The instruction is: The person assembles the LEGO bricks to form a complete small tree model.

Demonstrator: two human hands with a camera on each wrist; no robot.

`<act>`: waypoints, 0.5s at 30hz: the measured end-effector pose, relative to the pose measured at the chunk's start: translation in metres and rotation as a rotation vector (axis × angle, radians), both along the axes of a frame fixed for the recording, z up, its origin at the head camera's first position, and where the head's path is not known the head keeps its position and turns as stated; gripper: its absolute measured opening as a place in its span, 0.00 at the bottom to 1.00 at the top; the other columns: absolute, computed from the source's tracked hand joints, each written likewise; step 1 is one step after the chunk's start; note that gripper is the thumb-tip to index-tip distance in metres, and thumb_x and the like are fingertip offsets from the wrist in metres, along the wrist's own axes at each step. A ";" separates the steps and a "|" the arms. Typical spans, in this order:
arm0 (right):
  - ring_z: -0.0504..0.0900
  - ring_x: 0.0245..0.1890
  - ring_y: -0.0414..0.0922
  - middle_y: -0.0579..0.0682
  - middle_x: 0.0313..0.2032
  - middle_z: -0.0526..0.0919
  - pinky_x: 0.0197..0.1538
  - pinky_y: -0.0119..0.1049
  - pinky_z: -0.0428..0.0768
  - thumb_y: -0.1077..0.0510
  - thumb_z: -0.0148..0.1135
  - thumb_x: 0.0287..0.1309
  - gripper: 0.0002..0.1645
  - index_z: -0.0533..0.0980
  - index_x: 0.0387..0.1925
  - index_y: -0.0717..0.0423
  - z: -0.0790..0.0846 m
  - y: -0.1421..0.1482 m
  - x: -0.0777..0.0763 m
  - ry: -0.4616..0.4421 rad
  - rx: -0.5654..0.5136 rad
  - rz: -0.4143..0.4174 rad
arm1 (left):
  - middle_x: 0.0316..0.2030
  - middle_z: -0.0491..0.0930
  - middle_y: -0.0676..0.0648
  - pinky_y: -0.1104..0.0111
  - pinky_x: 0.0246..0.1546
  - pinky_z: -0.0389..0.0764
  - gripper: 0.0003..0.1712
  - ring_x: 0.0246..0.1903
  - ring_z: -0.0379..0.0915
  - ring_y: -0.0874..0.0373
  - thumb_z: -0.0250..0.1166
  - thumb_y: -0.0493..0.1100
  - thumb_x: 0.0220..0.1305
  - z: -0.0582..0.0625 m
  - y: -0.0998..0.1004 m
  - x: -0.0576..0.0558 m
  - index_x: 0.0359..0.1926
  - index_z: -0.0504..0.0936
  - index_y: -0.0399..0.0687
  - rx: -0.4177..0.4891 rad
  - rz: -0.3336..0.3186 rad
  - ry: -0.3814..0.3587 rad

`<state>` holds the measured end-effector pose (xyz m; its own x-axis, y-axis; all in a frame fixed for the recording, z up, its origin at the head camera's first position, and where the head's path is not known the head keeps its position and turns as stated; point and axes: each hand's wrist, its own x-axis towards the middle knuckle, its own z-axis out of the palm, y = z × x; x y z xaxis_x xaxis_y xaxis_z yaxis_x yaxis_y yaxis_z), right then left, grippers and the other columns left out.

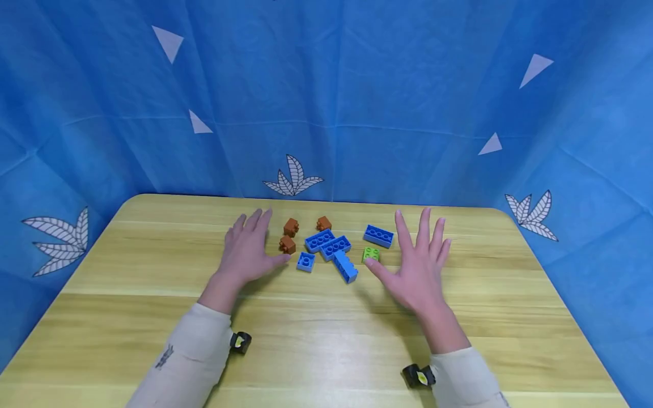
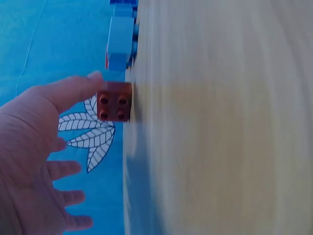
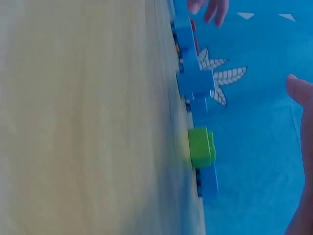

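Toy building bricks lie in a loose group between the two hands. My left hand (image 1: 246, 249) is left of them with fingers stretched out, holding nothing; its thumb is near a brown brick (image 1: 287, 245) and a small blue brick (image 1: 306, 262). In the left wrist view a brown brick (image 2: 114, 102) shows studs facing the camera. My right hand (image 1: 418, 269) spreads its fingers on the right, also holding nothing. Its thumb overlaps the edge of a green brick (image 1: 371, 253) in the head view; contact is unclear. The right wrist view shows that green brick (image 3: 199, 148) apart from the thumb.
Two more brown bricks, one left (image 1: 291, 227) and another (image 1: 323, 223), lie behind. Long blue bricks overlap near the middle (image 1: 319, 241), and another blue brick (image 1: 378, 236) lies behind the green one. A blue curtain (image 1: 336, 102) hangs behind the wooden table (image 1: 316, 351).
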<state>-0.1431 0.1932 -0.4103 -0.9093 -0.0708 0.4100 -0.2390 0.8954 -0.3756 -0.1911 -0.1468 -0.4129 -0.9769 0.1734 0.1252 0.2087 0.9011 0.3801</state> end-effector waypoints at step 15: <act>0.56 0.71 0.59 0.54 0.71 0.64 0.65 0.67 0.53 0.41 0.67 0.54 0.45 0.67 0.72 0.50 -0.020 -0.018 0.022 0.184 -0.240 0.276 | 0.57 0.76 0.39 0.42 0.57 0.65 0.38 0.58 0.66 0.37 0.77 0.58 0.53 -0.012 0.017 -0.007 0.58 0.78 0.40 0.074 -0.020 -0.010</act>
